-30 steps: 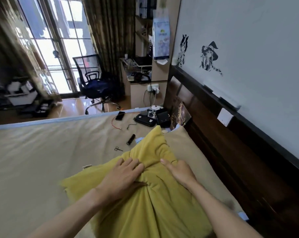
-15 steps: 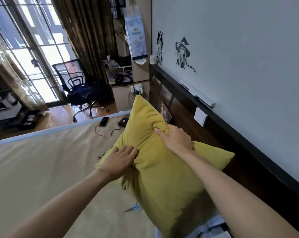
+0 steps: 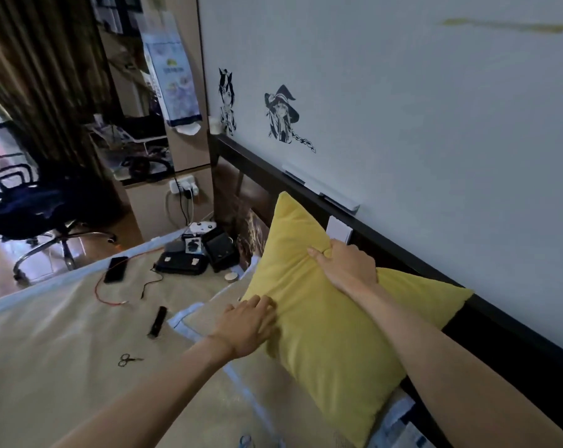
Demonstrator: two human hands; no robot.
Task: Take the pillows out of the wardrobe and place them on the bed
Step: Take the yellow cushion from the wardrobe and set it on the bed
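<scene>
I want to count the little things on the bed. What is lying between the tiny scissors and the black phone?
In the head view, between the scissors and the phone lie a small black stick-shaped gadget and a thin red wire, on the bed.

Chair point(image 3: 31, 202) cut off at left edge, pillow's point(image 3: 322, 318) lower corner hidden behind right arm, left fingertips point(image 3: 267, 302) sunk into fabric (grip unclear), desk clutter point(image 3: 138, 156) blurred.
</scene>
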